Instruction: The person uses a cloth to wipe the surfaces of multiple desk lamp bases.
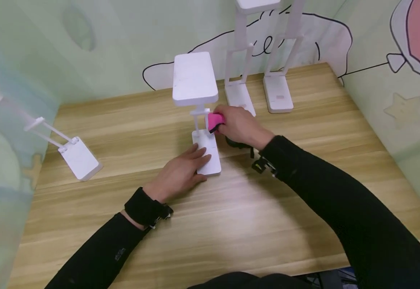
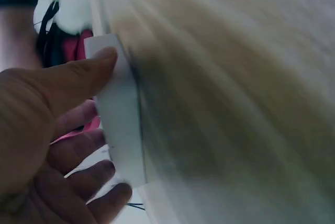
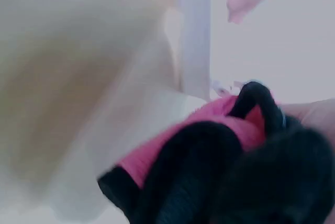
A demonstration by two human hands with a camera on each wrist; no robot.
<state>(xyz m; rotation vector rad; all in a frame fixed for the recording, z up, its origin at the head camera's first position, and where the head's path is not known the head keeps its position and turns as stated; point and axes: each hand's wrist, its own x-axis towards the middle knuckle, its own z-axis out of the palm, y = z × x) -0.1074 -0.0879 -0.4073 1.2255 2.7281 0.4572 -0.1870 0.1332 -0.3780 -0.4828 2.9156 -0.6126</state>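
Observation:
A white folding desk lamp [image 1: 195, 76] stands mid-table, its flat head raised over two thin struts and a rectangular base [image 1: 210, 154]. My left hand [image 1: 177, 174] holds the near left part of this base. In the left wrist view, the thumb [image 2: 86, 75] lies against the narrow white side, and the fingers spread along the base. Beside the struts, my right hand [image 1: 240, 124] grips a pink cloth with black edging [image 1: 215, 121]. The bunched cloth [image 3: 209, 124] also fills the lower right wrist view, where that hand is mostly hidden.
A similar white lamp [image 1: 81, 158] stands at the left. Two more lamps, one nearer [image 1: 236, 94] and one farther right [image 1: 278, 94], stand along the back wall. A dark object [image 1: 236, 143] shows beneath my right hand. The wooden table [image 1: 210, 237] meets printed walls behind.

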